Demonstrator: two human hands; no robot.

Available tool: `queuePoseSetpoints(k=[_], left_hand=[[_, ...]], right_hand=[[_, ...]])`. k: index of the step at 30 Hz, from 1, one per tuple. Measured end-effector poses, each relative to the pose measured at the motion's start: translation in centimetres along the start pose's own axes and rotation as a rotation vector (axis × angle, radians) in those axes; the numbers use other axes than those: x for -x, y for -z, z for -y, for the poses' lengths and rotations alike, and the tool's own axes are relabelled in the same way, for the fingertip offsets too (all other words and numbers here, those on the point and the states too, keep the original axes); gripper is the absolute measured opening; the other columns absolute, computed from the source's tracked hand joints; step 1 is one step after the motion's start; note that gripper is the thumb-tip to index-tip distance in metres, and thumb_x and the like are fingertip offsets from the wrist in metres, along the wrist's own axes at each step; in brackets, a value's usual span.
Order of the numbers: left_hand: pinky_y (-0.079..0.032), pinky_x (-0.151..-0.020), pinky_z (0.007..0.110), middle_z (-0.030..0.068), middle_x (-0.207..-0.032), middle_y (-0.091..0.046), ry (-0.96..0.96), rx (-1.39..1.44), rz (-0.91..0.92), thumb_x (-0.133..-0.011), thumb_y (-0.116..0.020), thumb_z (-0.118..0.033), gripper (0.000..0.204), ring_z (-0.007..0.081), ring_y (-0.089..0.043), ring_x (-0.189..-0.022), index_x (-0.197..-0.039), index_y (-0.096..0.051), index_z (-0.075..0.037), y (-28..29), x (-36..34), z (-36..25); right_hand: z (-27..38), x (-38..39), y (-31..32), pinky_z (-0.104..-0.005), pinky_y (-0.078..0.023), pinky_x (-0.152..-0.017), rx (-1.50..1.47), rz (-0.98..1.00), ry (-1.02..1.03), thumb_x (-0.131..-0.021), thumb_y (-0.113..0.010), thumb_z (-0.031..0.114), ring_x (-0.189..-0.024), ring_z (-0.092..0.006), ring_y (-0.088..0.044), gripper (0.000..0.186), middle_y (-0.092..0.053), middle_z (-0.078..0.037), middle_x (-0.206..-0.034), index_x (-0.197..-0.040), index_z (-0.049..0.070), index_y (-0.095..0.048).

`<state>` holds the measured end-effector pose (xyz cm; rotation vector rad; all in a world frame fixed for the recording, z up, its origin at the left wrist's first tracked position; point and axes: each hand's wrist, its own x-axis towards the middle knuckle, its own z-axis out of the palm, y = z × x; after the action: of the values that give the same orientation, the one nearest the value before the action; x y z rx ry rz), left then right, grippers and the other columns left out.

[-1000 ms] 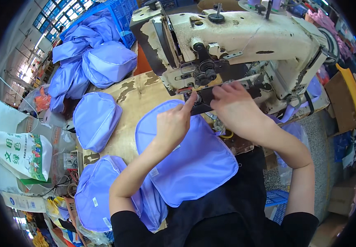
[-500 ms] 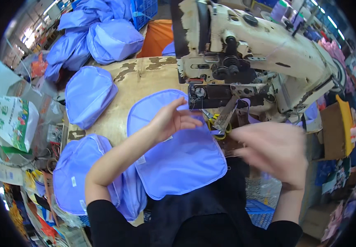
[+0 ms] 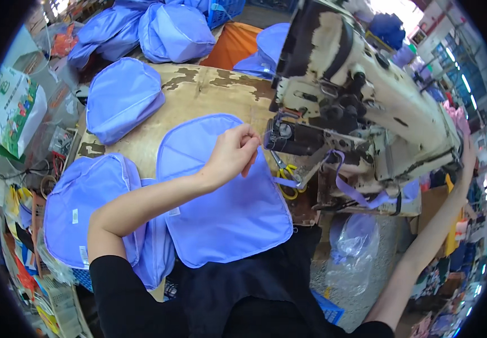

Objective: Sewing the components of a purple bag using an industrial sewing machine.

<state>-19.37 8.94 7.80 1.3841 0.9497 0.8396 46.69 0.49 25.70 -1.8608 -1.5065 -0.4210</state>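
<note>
My left hand [image 3: 238,152] is pinched above a lavender fabric panel [image 3: 221,211], just left of the sewing machine's lower arm [image 3: 294,135]; anything between its fingers is too small to make out. My right hand [image 3: 464,149] grips the handwheel [image 3: 453,152] at the far right of the worn cream sewing machine [image 3: 401,118]. Yellow-handled scissors [image 3: 288,186] lie under the arm, beside a lavender strap [image 3: 367,200]. The panel rests on a scuffed wooden table [image 3: 187,96].
Lavender fabric pieces [image 3: 176,34] are heaped at the back beside a blue crate [image 3: 226,11] and orange material [image 3: 221,45]. More lie at left [image 3: 119,96] and lower left [image 3: 80,208]. A clear plastic bag [image 3: 350,253] is below the machine's right end.
My right hand has left the needle area and moved right to the handwheel. My left hand has dropped from the machine, opened, then closed again. The view has shifted.
</note>
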Motion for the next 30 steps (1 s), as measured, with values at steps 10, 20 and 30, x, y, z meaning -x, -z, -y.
queuePoseSetpoints(k=[10, 20, 30], left_hand=[[-0.039, -0.042, 0.025, 0.0044, -0.06, -0.056, 0.018, -0.079, 0.133, -0.093, -0.049, -0.007, 0.009, 0.013, -0.05, -0.044, -0.086, -0.055, -0.004, 0.3, -1.7, 0.2], [-0.043, -0.049, 0.034, 0.0078, -0.062, -0.06, -0.455, -0.458, 0.185, -0.087, -0.053, -0.005, 0.007, 0.022, -0.055, -0.049, -0.09, -0.059, -0.003, 0.1, 2.6, 0.8], [-0.046, -0.055, 0.038, 0.0099, -0.071, -0.067, -0.189, -0.36, 0.24, -0.084, -0.056, -0.004, 0.013, 0.0297, -0.061, -0.057, -0.095, -0.062, -0.005, 0.1, 3.8, 0.0]], right_hand=[[5.3, 7.3, -0.7, -0.0274, -0.045, -0.088, -0.378, -0.352, -0.262, -0.099, -0.043, 0.026, -0.098, -0.0182, -0.061, 0.041, -0.066, -0.012, -0.113, -0.127, -0.001, -0.058], [7.9, 10.1, -4.8, -0.0269, -0.047, -0.086, -0.522, -0.637, -0.218, -0.099, -0.046, 0.022, -0.095, -0.021, -0.063, 0.038, -0.067, -0.014, -0.112, -0.124, -0.004, -0.059], [32.5, 19.8, -10.5, -0.0276, -0.046, -0.074, -0.05, -0.2, 0.101, -0.082, -0.063, 0.002, -0.078, -0.0159, -0.058, 0.012, -0.066, -0.005, -0.088, -0.093, 0.005, -0.068]])
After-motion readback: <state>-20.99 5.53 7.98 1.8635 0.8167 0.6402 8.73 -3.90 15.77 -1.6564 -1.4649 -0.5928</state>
